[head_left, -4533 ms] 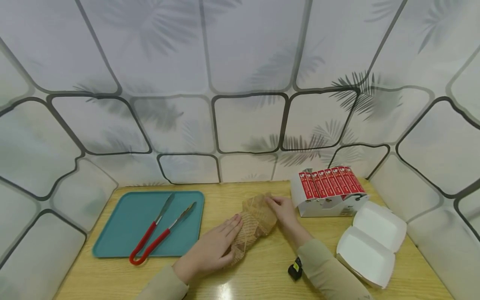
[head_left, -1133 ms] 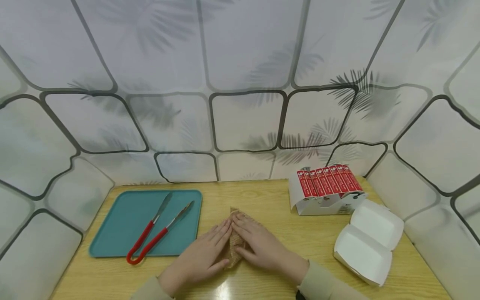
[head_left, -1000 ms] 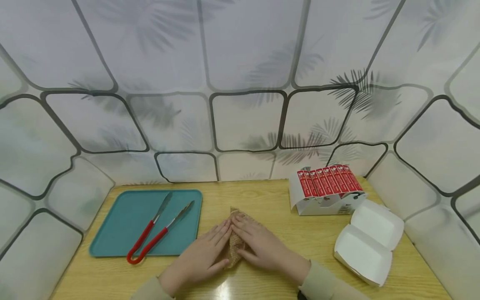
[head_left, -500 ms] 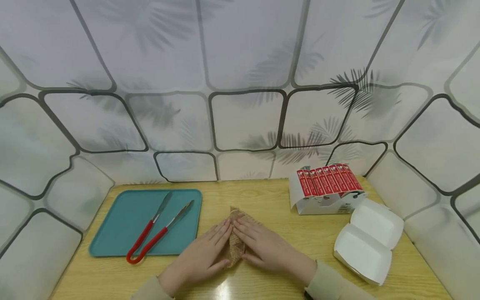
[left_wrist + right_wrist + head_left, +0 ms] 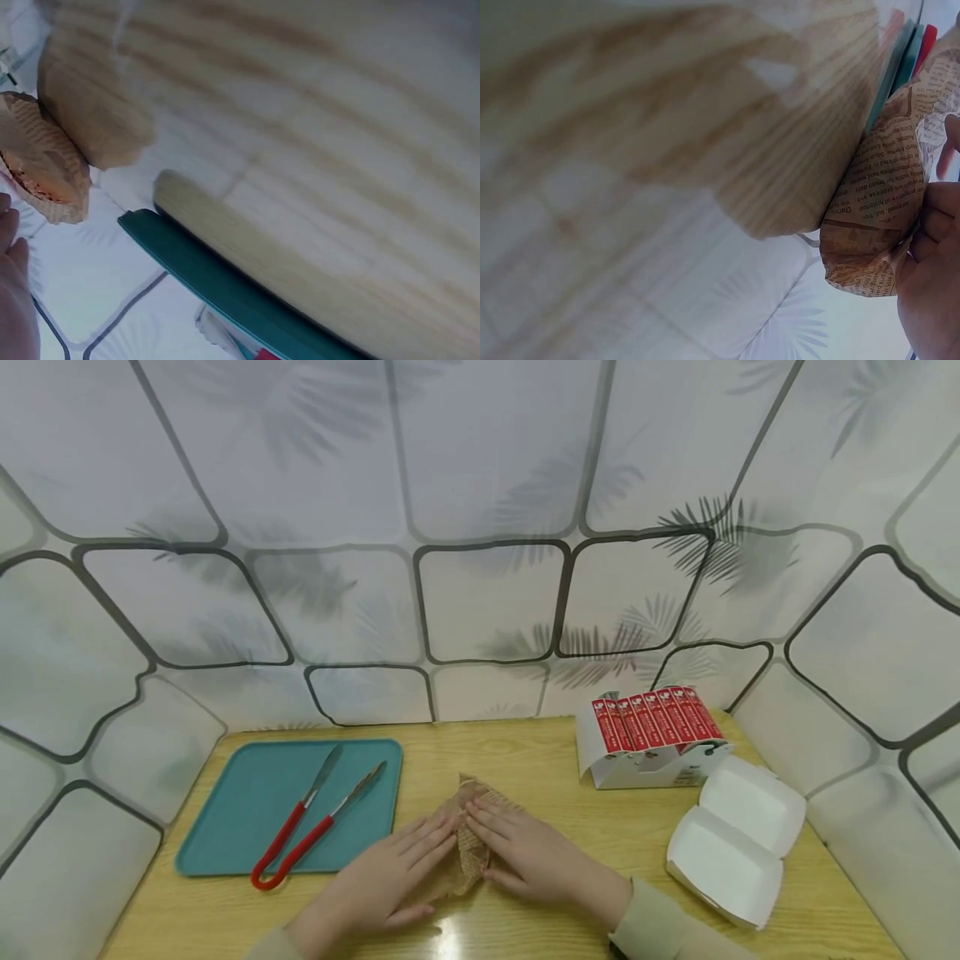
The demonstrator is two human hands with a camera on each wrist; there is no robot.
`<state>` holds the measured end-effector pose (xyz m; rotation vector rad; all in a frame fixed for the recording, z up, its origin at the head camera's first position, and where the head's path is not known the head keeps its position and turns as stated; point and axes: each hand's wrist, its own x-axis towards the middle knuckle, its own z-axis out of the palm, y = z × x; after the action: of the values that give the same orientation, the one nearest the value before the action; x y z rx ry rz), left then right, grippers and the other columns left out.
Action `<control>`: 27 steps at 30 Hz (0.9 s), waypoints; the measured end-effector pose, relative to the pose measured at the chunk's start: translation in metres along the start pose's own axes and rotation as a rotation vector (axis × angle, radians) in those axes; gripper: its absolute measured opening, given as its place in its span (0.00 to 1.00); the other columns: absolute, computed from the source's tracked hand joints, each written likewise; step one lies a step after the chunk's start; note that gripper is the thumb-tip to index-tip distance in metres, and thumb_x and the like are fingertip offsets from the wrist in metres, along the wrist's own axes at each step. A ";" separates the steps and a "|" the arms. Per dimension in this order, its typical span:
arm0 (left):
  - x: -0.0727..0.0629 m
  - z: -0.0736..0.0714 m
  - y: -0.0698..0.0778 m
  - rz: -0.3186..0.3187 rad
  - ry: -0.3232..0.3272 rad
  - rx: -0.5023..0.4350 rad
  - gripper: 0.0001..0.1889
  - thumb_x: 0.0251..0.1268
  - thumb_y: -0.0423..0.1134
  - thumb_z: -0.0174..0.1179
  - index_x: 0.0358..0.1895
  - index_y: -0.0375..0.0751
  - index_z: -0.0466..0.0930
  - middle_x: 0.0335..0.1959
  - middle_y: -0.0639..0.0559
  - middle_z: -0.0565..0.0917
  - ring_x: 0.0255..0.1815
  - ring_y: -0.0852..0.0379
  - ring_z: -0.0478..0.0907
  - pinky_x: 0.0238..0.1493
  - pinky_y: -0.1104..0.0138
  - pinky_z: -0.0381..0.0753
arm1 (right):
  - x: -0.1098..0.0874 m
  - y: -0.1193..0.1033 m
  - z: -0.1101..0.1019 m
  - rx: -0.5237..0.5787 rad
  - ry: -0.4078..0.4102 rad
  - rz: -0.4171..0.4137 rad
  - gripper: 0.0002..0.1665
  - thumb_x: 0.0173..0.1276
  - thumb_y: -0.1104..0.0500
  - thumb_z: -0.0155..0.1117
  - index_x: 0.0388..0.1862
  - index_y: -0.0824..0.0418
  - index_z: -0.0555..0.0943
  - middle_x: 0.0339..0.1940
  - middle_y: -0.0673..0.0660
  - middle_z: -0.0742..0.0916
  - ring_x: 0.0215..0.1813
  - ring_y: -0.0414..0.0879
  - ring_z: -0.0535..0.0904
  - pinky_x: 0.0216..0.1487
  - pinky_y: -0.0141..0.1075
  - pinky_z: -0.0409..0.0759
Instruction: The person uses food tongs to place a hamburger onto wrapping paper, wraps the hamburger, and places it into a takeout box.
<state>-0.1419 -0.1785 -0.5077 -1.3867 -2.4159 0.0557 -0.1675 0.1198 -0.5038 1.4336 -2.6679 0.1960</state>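
A piece of brown newspaper-print wrapping paper (image 5: pixel 474 852), folded into a peaked packet, lies on the table in front of me. Its right flank is under my right hand (image 5: pixel 536 860), whose straight fingers press on it. On the other side, my left hand (image 5: pixel 386 877) lies with fingers extended and their tips at the paper's left flank; the thumb points away from it. The left wrist view shows an orange-brown patch inside the paper (image 5: pixel 56 157); what it is, I cannot tell. In the right wrist view, the paper (image 5: pixel 877 195) stands against my right hand (image 5: pixel 934 262).
A teal tray (image 5: pixel 225 827) lies at the left, with red-handled tongs (image 5: pixel 281 843) across it. At the back right stands a white carton (image 5: pixel 652 768) of several red packets (image 5: pixel 660 718). An open white clamshell box (image 5: pixel 731 860) sits in front of it on the wooden table (image 5: pixel 585 814).
Earlier the paper lay longer, with my right hand pinching its far end; now it is folded between both hands. Just now my left hand has drawn back slightly toward the lower left.
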 end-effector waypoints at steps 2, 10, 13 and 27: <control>-0.004 -0.002 0.000 0.025 -0.009 0.012 0.44 0.77 0.69 0.52 0.81 0.39 0.65 0.84 0.44 0.67 0.83 0.48 0.68 0.90 0.68 0.27 | 0.000 0.000 0.000 0.001 0.003 -0.001 0.44 0.82 0.40 0.57 0.86 0.62 0.61 0.87 0.59 0.64 0.87 0.53 0.62 0.86 0.47 0.65; -0.017 -0.007 -0.003 0.117 0.026 0.009 0.36 0.76 0.60 0.60 0.77 0.40 0.73 0.78 0.46 0.76 0.77 0.50 0.75 0.90 0.68 0.28 | 0.000 0.000 -0.003 0.009 0.004 -0.015 0.43 0.82 0.41 0.57 0.85 0.64 0.62 0.87 0.60 0.65 0.87 0.55 0.62 0.85 0.48 0.66; -0.021 -0.008 -0.004 0.143 0.090 -0.011 0.31 0.79 0.56 0.59 0.73 0.38 0.77 0.73 0.45 0.81 0.73 0.50 0.80 0.91 0.68 0.35 | 0.000 -0.001 -0.004 0.006 0.000 -0.013 0.43 0.82 0.41 0.57 0.85 0.64 0.62 0.87 0.60 0.65 0.87 0.55 0.62 0.86 0.47 0.66; -0.022 -0.014 -0.012 0.215 0.316 0.094 0.34 0.91 0.31 0.26 0.49 0.43 0.91 0.48 0.51 0.94 0.47 0.60 0.92 0.49 0.70 0.91 | 0.000 0.000 -0.004 -0.004 -0.011 -0.012 0.44 0.82 0.40 0.57 0.85 0.64 0.62 0.87 0.60 0.65 0.87 0.55 0.62 0.86 0.47 0.65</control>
<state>-0.1376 -0.2053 -0.4981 -1.4832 -1.9786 0.0033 -0.1670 0.1204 -0.4998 1.4527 -2.6662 0.1831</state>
